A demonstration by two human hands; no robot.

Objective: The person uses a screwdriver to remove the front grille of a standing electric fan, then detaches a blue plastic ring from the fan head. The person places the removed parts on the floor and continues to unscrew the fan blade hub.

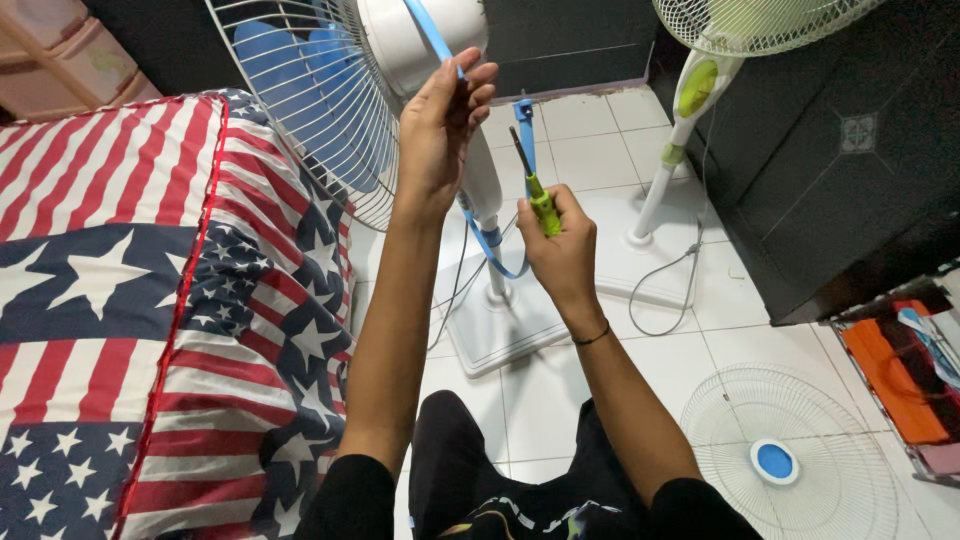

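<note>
Left grip (445,110) pinches the thin blue band (432,30) top centre, probably springy plastic; right grip (560,240) is wrapped round the light green screwdriver (540,200) handle.

The screwdriver (541,205) has a glossy green plastic handle and a dark metal shaft. The fan's wire guard (300,90) looks like smooth white-coated metal, its motor housing (420,40) glossy white plastic. The star-and-stripe bedcover (150,300) is matt cloth; the floor tiles (590,150) are glossy white ceramic.
</note>
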